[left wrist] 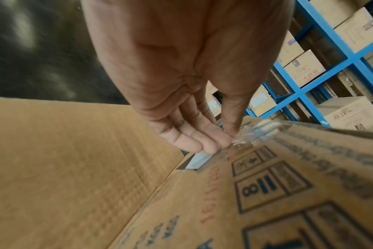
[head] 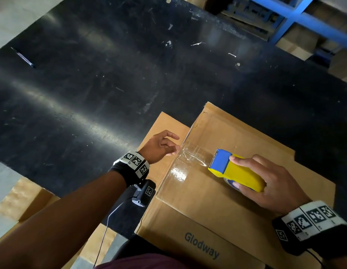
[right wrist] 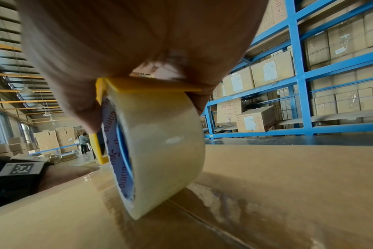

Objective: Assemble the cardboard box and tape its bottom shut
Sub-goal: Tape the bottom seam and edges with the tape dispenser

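Note:
A brown cardboard box [head: 217,202] printed "Glodway" stands on the black table [head: 91,84], closed flaps facing up. Clear tape [head: 192,158] runs from its left edge along the centre seam to a yellow and blue tape dispenser [head: 244,175]. My right hand [head: 234,171] grips the dispenser and holds it down on the box. The tape roll [right wrist: 160,143] touches the seam. My left hand [head: 173,144] is at the box's left edge, thumb and straight fingers [left wrist: 202,144] pressing the tape end [left wrist: 243,139] against the edge. A loose flap [left wrist: 64,168] spreads out below that hand.
Blue metal shelving [head: 294,20] stacked with cartons stands beyond the table's far right corner. Flat cardboard [head: 23,200] lies on the floor at lower left. A thin dark pen-like object [head: 25,59] lies at the table's far left. A person [right wrist: 82,143] stands far off in the warehouse.

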`<state>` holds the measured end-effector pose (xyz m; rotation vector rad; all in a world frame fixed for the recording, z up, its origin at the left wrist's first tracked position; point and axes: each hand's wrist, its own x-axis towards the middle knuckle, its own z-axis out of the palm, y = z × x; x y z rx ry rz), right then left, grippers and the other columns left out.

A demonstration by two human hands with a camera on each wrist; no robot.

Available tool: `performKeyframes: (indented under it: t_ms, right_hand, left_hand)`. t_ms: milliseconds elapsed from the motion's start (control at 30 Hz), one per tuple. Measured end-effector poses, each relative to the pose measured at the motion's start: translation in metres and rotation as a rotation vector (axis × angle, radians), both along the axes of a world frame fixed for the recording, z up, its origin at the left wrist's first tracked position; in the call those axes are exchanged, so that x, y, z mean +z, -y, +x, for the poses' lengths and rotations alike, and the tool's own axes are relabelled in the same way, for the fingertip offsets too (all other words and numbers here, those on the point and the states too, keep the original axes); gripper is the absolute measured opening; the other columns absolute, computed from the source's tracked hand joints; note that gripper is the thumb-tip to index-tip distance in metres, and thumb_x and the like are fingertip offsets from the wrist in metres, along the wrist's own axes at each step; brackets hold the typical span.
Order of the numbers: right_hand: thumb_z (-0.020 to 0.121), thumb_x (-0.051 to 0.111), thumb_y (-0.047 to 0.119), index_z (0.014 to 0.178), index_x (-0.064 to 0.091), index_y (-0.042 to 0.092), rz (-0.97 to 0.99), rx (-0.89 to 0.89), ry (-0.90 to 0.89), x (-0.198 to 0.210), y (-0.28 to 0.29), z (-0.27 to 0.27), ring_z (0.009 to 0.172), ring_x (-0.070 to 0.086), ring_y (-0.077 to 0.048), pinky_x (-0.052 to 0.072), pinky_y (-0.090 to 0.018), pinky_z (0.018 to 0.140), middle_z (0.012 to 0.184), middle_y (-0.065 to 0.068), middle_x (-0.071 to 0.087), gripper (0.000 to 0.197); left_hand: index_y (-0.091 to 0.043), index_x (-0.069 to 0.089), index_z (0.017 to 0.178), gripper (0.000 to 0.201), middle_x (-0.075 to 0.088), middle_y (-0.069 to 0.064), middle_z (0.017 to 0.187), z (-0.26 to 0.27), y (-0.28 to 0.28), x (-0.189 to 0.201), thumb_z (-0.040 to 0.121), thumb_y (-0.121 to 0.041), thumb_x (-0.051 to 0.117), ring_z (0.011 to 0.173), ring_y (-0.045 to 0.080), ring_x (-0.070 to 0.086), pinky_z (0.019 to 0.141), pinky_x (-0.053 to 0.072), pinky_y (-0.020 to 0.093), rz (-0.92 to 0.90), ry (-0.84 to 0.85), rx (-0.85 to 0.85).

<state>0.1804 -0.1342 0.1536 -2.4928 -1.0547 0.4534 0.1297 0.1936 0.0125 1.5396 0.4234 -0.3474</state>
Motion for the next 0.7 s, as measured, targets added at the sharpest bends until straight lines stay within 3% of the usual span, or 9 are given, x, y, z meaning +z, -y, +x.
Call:
performKeyframes:
  t_ms: [133, 200, 267, 333, 400, 467, 600, 700]
  right_hand:
    - [0.085, 0.060, 0.061, 0.138, 0.055, 0.035, -0.003, -0.006, 0.006, 0.000, 0.000, 0.000, 0.071, 0.059, -0.011, 0.042, -0.012, 0.055, 0.094, 0.009, 0.054, 0.060]
    - [0.084, 0.061, 0.060, 0.139, 0.053, 0.037, -0.004, -0.003, 0.005, -0.002, 0.001, 0.000, 0.070, 0.059, -0.013, 0.046, -0.017, 0.054, 0.094, 0.008, 0.054, 0.060]
    - [0.084, 0.062, 0.059, 0.140, 0.052, 0.038, -0.011, 0.002, 0.003, -0.003, 0.002, 0.001, 0.070, 0.059, -0.015, 0.048, -0.023, 0.054, 0.094, 0.007, 0.054, 0.060]
    - [0.084, 0.062, 0.060, 0.141, 0.051, 0.039, -0.027, 0.007, -0.005, -0.004, 0.002, 0.002, 0.073, 0.059, -0.014, 0.049, -0.023, 0.055, 0.096, 0.008, 0.054, 0.061]
    - [0.084, 0.061, 0.062, 0.142, 0.049, 0.041, -0.046, 0.012, -0.017, -0.004, 0.004, 0.003, 0.076, 0.059, -0.012, 0.050, -0.023, 0.056, 0.098, 0.010, 0.053, 0.062]
    - [0.084, 0.061, 0.062, 0.143, 0.047, 0.044, -0.057, 0.016, -0.025, -0.004, 0.005, 0.004, 0.077, 0.059, -0.010, 0.050, -0.022, 0.058, 0.098, 0.012, 0.052, 0.063]
    - [0.082, 0.063, 0.062, 0.142, 0.046, 0.047, -0.054, -0.004, -0.032, -0.001, 0.006, 0.002, 0.079, 0.055, -0.004, 0.042, -0.010, 0.064, 0.096, 0.018, 0.048, 0.064]
    - [0.082, 0.064, 0.062, 0.142, 0.046, 0.047, -0.076, 0.000, -0.047, 0.000, 0.013, 0.000, 0.080, 0.058, -0.008, 0.048, -0.018, 0.064, 0.097, 0.014, 0.052, 0.065]
  left_hand:
    - [-0.028, 0.064, 0.116, 0.030, 0.075, -0.001, 0.105, -0.002, -0.006, -0.001, 0.090, -0.033, 0.078, 0.098, 0.016, 0.072, 0.098, 0.058, 0.044, 0.255, 0.015, -0.092]
    - [-0.029, 0.065, 0.117, 0.024, 0.070, -0.006, 0.116, -0.006, -0.006, 0.008, 0.094, -0.024, 0.072, 0.106, 0.007, 0.067, 0.099, 0.055, 0.039, 0.333, 0.161, -0.062]
    - [-0.027, 0.062, 0.130, 0.039, 0.060, -0.007, 0.136, -0.008, -0.003, 0.025, 0.093, -0.020, 0.073, 0.126, 0.006, 0.056, 0.106, 0.048, 0.032, 0.409, 0.392, -0.120]
    - [-0.033, 0.052, 0.146, 0.064, 0.042, -0.014, 0.156, -0.007, 0.005, 0.042, 0.088, -0.036, 0.080, 0.146, 0.009, 0.038, 0.116, 0.034, 0.034, 0.514, 0.520, -0.297]
    - [-0.041, 0.038, 0.155, 0.084, 0.025, -0.020, 0.167, -0.005, 0.013, 0.048, 0.082, -0.064, 0.075, 0.157, 0.011, 0.020, 0.121, 0.023, 0.042, 0.668, 0.525, -0.477]
    - [-0.043, 0.027, 0.160, 0.098, 0.014, -0.022, 0.171, -0.002, 0.017, 0.047, 0.078, -0.081, 0.066, 0.160, 0.013, 0.006, 0.122, 0.016, 0.047, 0.782, 0.483, -0.587]
    - [-0.048, 0.018, 0.161, 0.102, 0.005, -0.026, 0.171, 0.001, 0.012, 0.043, 0.076, -0.090, 0.056, 0.161, 0.017, 0.000, 0.125, 0.016, 0.054, 0.921, 0.456, -0.652]
    - [-0.050, 0.015, 0.161, 0.102, 0.003, -0.028, 0.170, 0.001, 0.012, 0.043, 0.076, -0.091, 0.054, 0.162, 0.018, 0.001, 0.125, 0.020, 0.057, 0.962, 0.447, -0.669]
